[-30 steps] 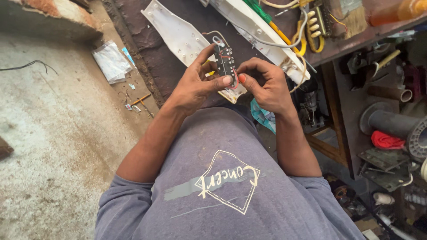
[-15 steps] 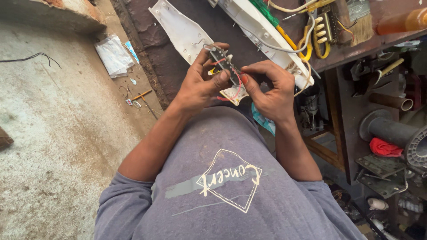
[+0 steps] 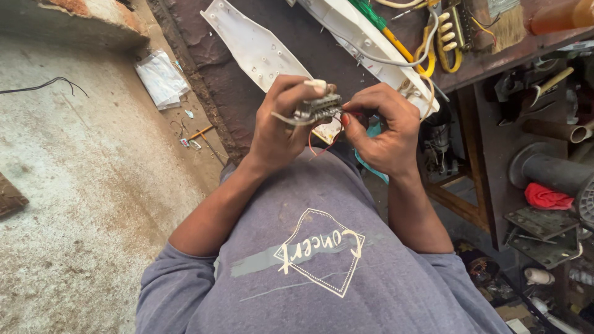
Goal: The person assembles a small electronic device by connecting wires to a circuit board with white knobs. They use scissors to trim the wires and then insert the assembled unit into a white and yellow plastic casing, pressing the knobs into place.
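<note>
My left hand [image 3: 281, 127] grips a small electronic part [image 3: 317, 108], a dark block with metal contacts and thin red and white wires hanging from it. My right hand [image 3: 382, 127] is closed on the right end of the same part, fingertips pinching at the wires. Both hands are raised above my lap, just in front of the dark workbench [image 3: 223, 105]. Behind the hands lies a long white plastic housing [image 3: 377, 52], partly hidden by my fingers.
A white plastic cover [image 3: 253, 46] lies on the bench, left of the hands. Yellow wires [image 3: 433, 49], a green-handled screwdriver [image 3: 377, 25] and a brush [image 3: 504, 21] are further back. Shelves at right hold pipes [image 3: 554, 173], a red cloth [image 3: 547, 198] and metal brackets. A plastic packet [image 3: 162, 79] lies on the concrete floor.
The part has been turned from pointing upward to lying nearly level between both hands, and the hands have drawn closer together around it.
</note>
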